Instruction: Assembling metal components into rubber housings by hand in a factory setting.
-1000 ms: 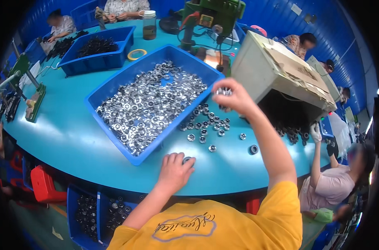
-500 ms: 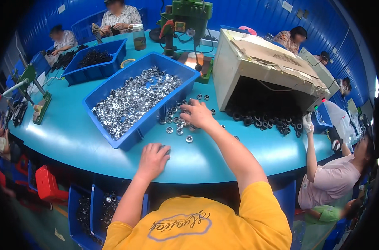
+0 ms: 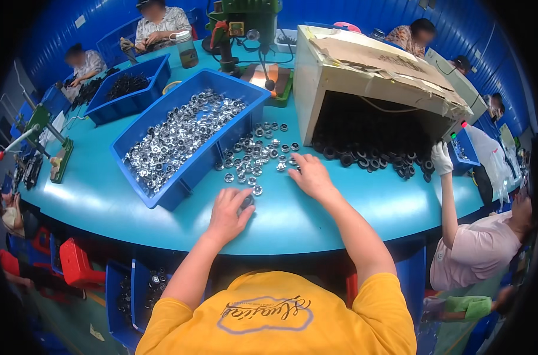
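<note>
Left hand (image 3: 228, 214) lay flat, fingers together, over one ring (image 3: 247, 202) nearest the tabletop (image 3: 103, 201) edge; grip could not be told. Right hand (image 3: 309, 175), fingers spread, touched loose rings (image 3: 254, 155) right of the bin (image 3: 189, 133). Risk: a sweep could roll rings off the edge. Ring under the left hand was mostly hidden; black parts (image 3: 369, 155) beyond were indistinct.

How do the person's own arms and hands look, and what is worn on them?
Both forearms are bare; the left hand and right hand wear no gloves, and no rings or watch are visible. Short yellow T-shirt sleeves cover only the upper arms.
</note>
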A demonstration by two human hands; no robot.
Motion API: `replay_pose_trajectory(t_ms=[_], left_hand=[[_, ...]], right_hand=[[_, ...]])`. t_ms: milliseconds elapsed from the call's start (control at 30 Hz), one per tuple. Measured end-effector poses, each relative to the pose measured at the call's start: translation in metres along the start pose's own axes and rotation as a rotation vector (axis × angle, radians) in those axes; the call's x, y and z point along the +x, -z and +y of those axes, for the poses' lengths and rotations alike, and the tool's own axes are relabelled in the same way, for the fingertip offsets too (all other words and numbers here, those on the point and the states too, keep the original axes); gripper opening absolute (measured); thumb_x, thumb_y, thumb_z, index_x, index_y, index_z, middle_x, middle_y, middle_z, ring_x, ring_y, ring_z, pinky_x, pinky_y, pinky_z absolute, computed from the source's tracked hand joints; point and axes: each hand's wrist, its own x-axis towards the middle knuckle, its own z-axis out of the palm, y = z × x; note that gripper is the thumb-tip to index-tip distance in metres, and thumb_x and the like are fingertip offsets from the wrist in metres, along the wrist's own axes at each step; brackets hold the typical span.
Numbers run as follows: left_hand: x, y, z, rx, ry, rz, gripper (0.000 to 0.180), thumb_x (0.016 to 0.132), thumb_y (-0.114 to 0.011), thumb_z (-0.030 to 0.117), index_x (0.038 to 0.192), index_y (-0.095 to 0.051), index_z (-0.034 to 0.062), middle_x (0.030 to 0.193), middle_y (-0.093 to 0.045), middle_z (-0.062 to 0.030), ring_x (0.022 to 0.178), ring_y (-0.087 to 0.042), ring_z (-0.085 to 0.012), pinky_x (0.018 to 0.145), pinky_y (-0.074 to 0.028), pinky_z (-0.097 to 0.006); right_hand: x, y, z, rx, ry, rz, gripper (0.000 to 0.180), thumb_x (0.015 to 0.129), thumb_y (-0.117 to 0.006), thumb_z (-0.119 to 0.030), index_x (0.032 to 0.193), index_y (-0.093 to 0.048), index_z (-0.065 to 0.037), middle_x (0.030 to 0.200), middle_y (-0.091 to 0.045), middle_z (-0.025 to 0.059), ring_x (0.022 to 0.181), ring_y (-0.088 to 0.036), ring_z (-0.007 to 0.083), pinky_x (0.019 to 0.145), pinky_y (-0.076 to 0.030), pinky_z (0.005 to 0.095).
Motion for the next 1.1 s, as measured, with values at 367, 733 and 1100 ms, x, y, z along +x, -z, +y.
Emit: replay_pose_trajectory(t_ms=[367, 733, 1100], left_hand=[[0.013, -0.001, -0.001, -0.163, -0.057, 0.083, 0.038, 0.090, -0.063, 0.007, 0.128, -0.064, 0.0030, 0.110, -0.063, -0.0154, 0.098, -0.058, -0.0313, 0.087, -0.048, -0.039], [0.017, -0.011, 0.006, -1.000, 0.398, -0.036, 0.038, 0.103, -0.048, 0.019, 0.133, -0.060, 0.0004, 0.113, -0.063, -0.0126, 0.098, -0.061, -0.0213, 0.091, -0.052, -0.037], [0.053, -0.048, 0.024, -1.717, 0.552, -0.210, 0.043, 0.101, -0.050, 0.019, 0.139, -0.052, -0.0020, 0.118, -0.065, -0.0231, 0.105, -0.067, -0.0294, 0.096, -0.056, -0.045]], right_hand=[[0.140, -0.041, -0.019, -0.051, -0.293, -0.135, 0.056, 0.095, -0.061, -0.051, 0.144, -0.056, -0.025, 0.151, -0.048, 0.0096, 0.140, -0.041, 0.0337, 0.113, -0.035, 0.0547], [0.025, 0.026, -0.003, 0.148, 0.020, 0.245, 0.021, 0.093, -0.066, -0.026, 0.105, -0.076, -0.012, 0.103, -0.069, 0.0110, 0.102, -0.063, 0.0351, 0.087, -0.052, 0.0449], [-0.083, 0.057, 0.034, 0.099, -0.160, 0.018, 0.045, 0.076, -0.085, -0.024, 0.115, -0.072, -0.004, 0.105, -0.065, 0.0151, 0.090, -0.067, 0.0307, 0.082, -0.056, 0.0412]])
